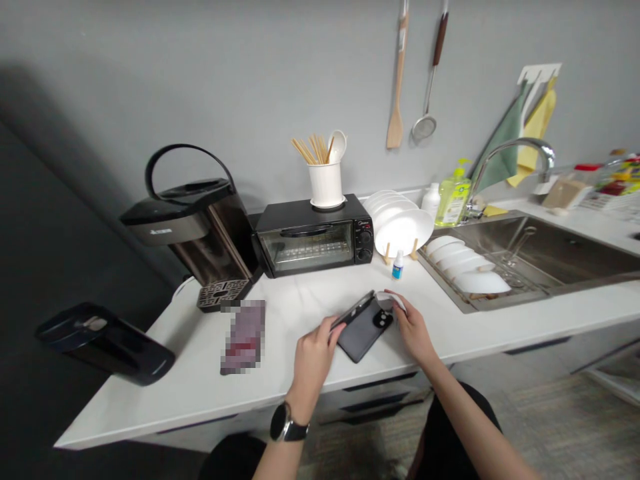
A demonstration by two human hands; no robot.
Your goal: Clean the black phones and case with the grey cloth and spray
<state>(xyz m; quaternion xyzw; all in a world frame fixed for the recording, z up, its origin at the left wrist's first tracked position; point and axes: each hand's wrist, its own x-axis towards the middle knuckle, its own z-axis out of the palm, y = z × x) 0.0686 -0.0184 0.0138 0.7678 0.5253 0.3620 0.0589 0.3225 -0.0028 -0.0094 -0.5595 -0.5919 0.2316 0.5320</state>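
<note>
While the left hand (315,350) grasps the smartphone (361,333) by its left side, the right hand (411,327) pinches a thin white sheet (389,297) beside the camera bump (383,319). The smartphone lies in front of the toaster oven (313,243), long axis oblique to it, camera end rightward, nearer the right hand.

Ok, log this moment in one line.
left hand: holding phone; right hand: holding white sheet by phone's cameras; small bottle: upright beyond phone

The oven (307,248) (cup (326,185) on top) stands behind the phone (361,333), between water dispenser (210,240) and plates (404,230).
</note>
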